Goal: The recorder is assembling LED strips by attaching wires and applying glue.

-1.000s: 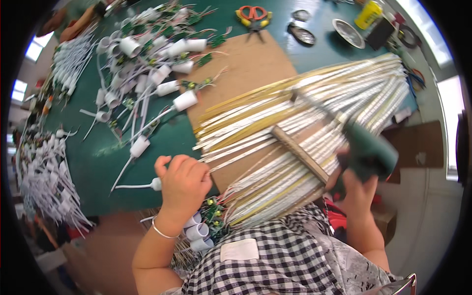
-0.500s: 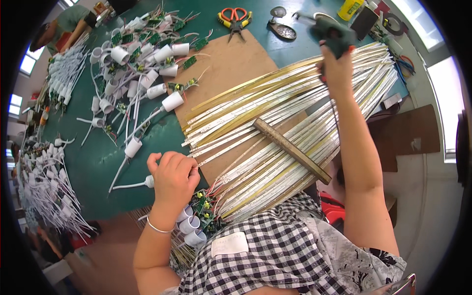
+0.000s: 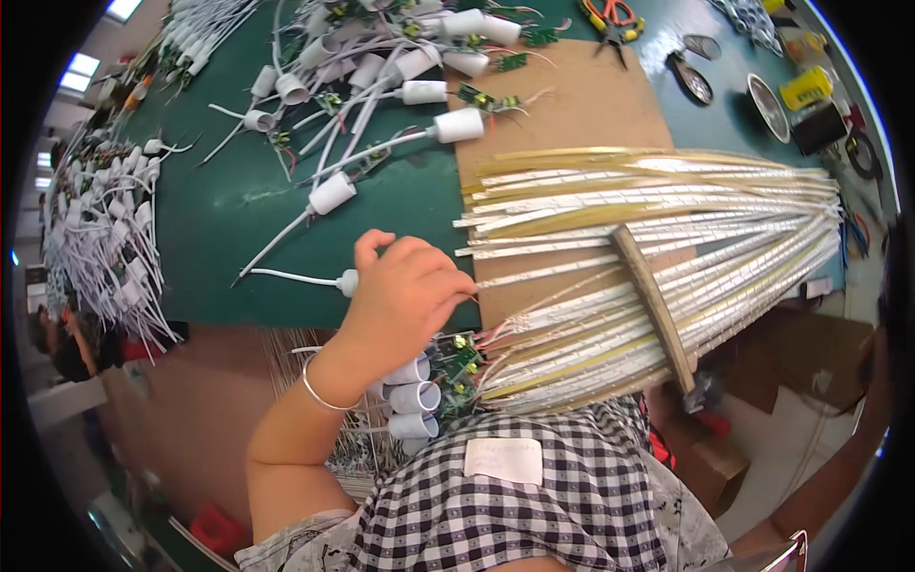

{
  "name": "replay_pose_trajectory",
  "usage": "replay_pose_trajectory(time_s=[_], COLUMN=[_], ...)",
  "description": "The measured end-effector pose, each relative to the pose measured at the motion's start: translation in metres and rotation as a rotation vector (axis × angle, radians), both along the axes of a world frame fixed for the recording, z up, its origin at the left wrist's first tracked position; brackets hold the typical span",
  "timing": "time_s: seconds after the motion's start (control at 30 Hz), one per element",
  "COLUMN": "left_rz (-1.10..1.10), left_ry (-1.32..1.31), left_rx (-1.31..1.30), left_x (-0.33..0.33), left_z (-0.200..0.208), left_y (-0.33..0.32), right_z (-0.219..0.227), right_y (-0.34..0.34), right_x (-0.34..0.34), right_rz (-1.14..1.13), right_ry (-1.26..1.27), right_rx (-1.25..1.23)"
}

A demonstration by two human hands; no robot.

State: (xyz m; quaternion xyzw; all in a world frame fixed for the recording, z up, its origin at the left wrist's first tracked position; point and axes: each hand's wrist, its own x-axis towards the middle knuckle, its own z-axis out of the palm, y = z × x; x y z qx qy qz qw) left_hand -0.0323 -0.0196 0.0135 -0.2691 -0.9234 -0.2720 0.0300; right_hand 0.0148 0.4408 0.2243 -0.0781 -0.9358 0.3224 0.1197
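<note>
Over the table's front edge, my left hand (image 3: 405, 297) is closed, its thumb and fingers pinched at the near end of a thin white LED strip (image 3: 548, 273). A bit of red wire shows under the fingertips. Partly hidden behind this hand is a white plastic cap (image 3: 348, 282) with a white cable trailing left. Below the hand lie green circuit boards (image 3: 459, 367) wired to strips, next to white cylindrical caps (image 3: 415, 398). A wooden bar (image 3: 656, 310) rests across the fanned strips. My right hand is out of view; only a forearm shows at the lower right rim.
A pile of white caps with cables and boards (image 3: 416, 65) covers the far table. Another cable heap (image 3: 100, 229) lies left. Beyond the brown board (image 3: 572, 95) are red-and-yellow pliers (image 3: 613, 24), a metal bowl (image 3: 767, 107), a small dark dish (image 3: 691, 81) and a yellow container (image 3: 806, 88).
My right hand, holding a dark soldering gun above the strips, has left the view. The view has shifted, while my left hand keeps its pinch at the strip end.
</note>
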Motion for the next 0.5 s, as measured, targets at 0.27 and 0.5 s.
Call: replay_pose_trajectory(time_s=[0.27, 0.5], left_rz=[0.039, 0.09], left_ry=[-0.052, 0.038], left_rx=[0.04, -0.03], left_x=[-0.002, 0.004], left_z=[0.001, -0.006], left_y=[0.002, 0.01], right_z=[-0.173, -0.201], right_y=[-0.105, -0.135], right_x=[0.074, 0.066], right_rz=[0.035, 0.433], right_ry=[-0.189, -0.429], right_rx=[-0.929, -0.839])
